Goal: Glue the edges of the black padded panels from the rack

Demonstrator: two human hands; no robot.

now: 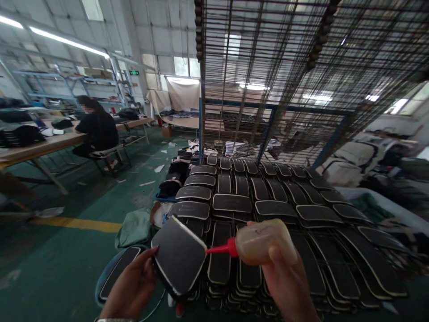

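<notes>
At the left edge, a table (40, 146) is cut off; beside it, in the upper left, sits 1 co-worker (100, 129), whose hands I cannot make out. The left hand (137, 275) reaches up from the bottom edge, thumb on top, grasping the left side of 1 tilted panel (179, 257) at lower centre-left; its fingers are partly hidden underneath. The bottle (264, 241), right of centre, points its red nozzle (221, 249) left to the panel's right corner. The right hand (284, 277) grasps it from below, fingers mostly hidden; other panels (278, 209) lie partly covered behind.
</notes>
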